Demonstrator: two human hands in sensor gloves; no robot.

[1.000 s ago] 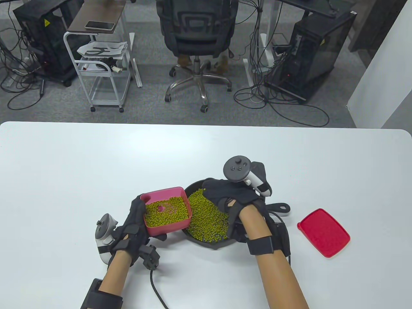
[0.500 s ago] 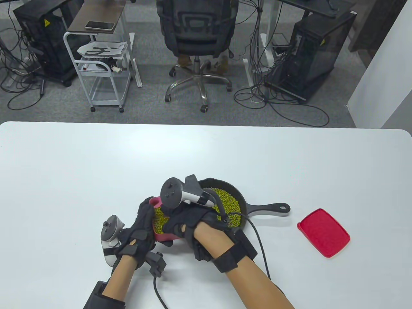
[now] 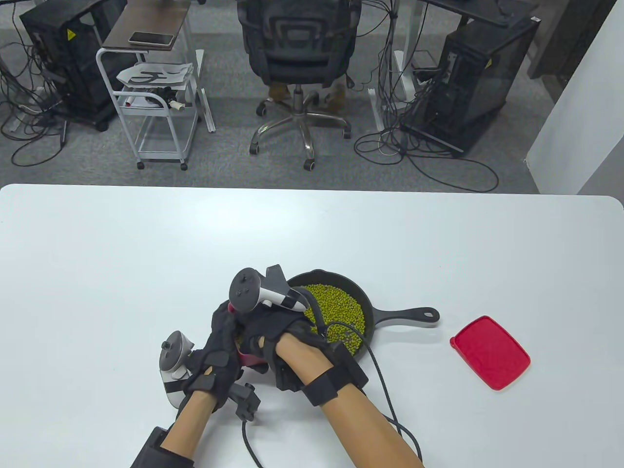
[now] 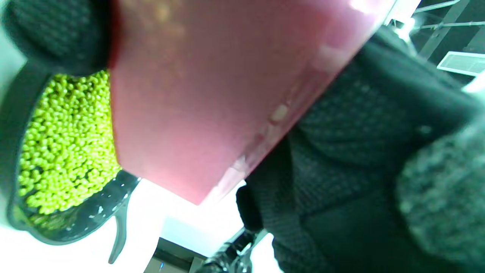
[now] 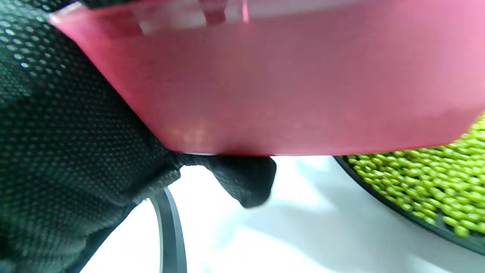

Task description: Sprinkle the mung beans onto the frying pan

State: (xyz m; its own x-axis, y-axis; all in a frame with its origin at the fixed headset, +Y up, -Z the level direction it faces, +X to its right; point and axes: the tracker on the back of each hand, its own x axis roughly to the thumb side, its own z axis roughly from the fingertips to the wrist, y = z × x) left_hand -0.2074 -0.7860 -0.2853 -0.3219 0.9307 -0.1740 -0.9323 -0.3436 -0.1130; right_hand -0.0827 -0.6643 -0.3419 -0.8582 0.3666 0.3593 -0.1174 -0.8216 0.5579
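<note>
A black frying pan (image 3: 407,315) lies on the white table, with green mung beans (image 3: 337,312) spread over its bottom. My left hand (image 3: 222,341) grips a pink container (image 3: 249,360) at the pan's left rim, a little above the table. My right hand (image 3: 268,329) lies over the container's open top and hides its contents; its fingers are not visible. The left wrist view shows the container's underside (image 4: 212,94) beside the beans (image 4: 60,144). The right wrist view shows its wall (image 5: 284,87) and the beans (image 5: 428,174).
A red lid (image 3: 490,352) lies flat on the table to the right of the pan handle. Glove cables (image 3: 385,385) trail across the table near my right forearm. The table's far edge borders an office floor with a chair.
My right hand has moved left from over the pan to over the pink container. My left hand has shifted slightly right with the container.
</note>
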